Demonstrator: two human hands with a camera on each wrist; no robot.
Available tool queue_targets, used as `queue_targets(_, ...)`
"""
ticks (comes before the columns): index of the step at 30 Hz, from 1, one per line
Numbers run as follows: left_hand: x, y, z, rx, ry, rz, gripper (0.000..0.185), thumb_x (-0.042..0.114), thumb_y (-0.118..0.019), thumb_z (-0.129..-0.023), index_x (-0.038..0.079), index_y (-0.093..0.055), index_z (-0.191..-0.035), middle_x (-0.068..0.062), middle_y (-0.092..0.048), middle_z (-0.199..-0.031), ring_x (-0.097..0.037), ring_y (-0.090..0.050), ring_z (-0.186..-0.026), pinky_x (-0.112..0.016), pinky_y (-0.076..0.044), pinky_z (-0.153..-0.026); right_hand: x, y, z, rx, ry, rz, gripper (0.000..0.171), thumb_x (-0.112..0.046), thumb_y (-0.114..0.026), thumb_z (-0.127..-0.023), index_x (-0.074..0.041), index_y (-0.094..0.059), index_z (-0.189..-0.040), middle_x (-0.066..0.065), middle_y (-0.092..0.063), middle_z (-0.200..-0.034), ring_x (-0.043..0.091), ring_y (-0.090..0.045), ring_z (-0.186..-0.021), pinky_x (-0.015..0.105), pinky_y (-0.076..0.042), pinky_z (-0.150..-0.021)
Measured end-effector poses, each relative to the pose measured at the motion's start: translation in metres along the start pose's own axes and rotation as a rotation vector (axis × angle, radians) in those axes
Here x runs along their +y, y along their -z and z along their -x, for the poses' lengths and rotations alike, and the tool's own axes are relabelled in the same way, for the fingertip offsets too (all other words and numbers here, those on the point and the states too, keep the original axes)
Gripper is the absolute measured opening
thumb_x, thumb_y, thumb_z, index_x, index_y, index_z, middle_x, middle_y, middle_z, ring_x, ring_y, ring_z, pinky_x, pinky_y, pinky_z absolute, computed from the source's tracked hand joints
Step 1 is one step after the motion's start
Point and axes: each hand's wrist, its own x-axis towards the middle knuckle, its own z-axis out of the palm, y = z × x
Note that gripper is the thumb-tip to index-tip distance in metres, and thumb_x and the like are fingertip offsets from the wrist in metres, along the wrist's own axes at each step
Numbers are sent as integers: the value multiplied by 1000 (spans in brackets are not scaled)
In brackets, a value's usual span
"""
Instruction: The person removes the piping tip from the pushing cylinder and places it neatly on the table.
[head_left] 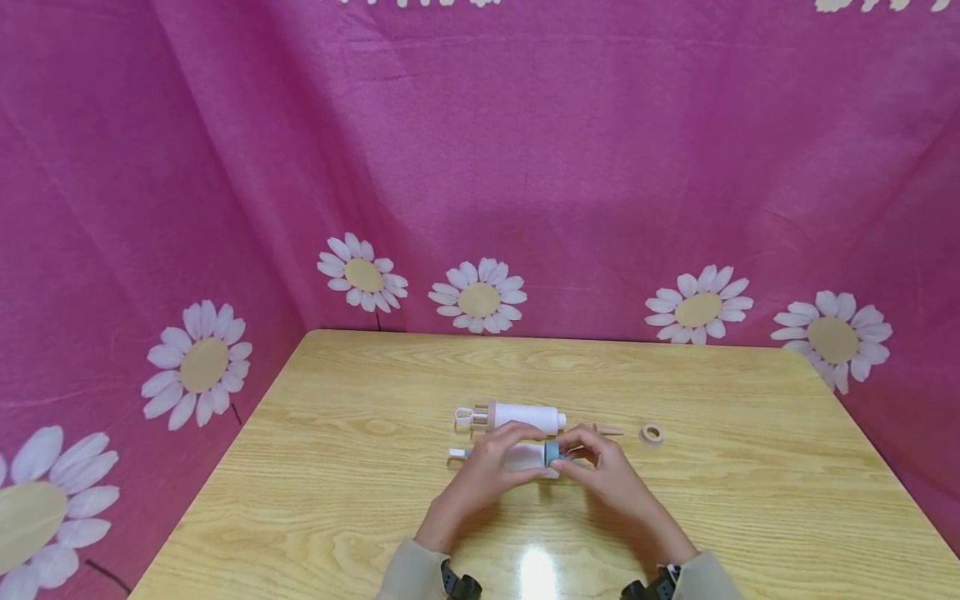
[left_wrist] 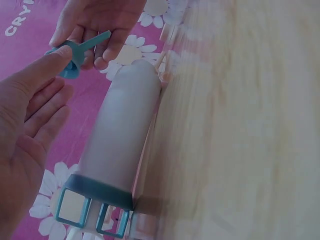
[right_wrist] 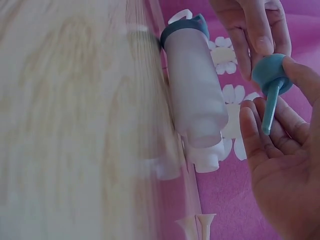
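Both hands hold a teal nozzle cap (right_wrist: 271, 70) with a long thin spout, just above the table. My left hand (head_left: 491, 467) pinches its rim, with the thumb on the cap in the left wrist view. From the other side my right hand (head_left: 603, 475) grips it between thumb and fingers, the spout (right_wrist: 271, 107) lying over the right fingers. Beside the hands a translucent plunger barrel (left_wrist: 120, 120) lies on its side. It has a teal collar (left_wrist: 100, 192) with two square finger loops. In the head view the left hand partly covers this barrel.
Just behind lies a second, white plunger barrel (head_left: 525, 417) with a tan collar and a loop handle. To its right are a beige nozzle (head_left: 609, 431) and a small beige ring (head_left: 652, 433). A pink curtain (head_left: 525, 167) with daisies hangs behind the wooden table (head_left: 337, 500).
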Motion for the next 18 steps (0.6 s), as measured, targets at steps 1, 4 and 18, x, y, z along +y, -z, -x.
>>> queue_targets(1, 0, 0, 0, -4, -2, 2, 39, 17, -79, -82, 9, -66, -117, -4, -69, -117, -18, -65, -112, -29, -53, -97, -1, -1, 0, -1, 0, 0, 18, -10, -69, -90, -6, -65, -107, 10, -63, -105, 0, -59, -96, 21, -52, -88)
queue_targets(4, 1, 0, 0, -7, -16, 3, 37, 15, -79, -82, 10, -67, -117, -4, -69, -117, -18, -65, -111, -29, -53, -97, -4, -1, 0, 0, 2, -1, 17, -9, -68, -91, -5, -65, -106, 13, -64, -105, 0, -59, -95, 21, -52, -87)
queue_targets(18, 1, 3, 0, 41, 1, 7, 35, 15, -78, -82, 7, -69, -115, -6, -71, -117, -21, -66, -111, -31, -53, -98, 1, 9, 6, -4, -163, -25, 24, -20, -55, -100, -3, -64, -114, 17, -64, -116, -4, -60, -99, 19, -52, -85)
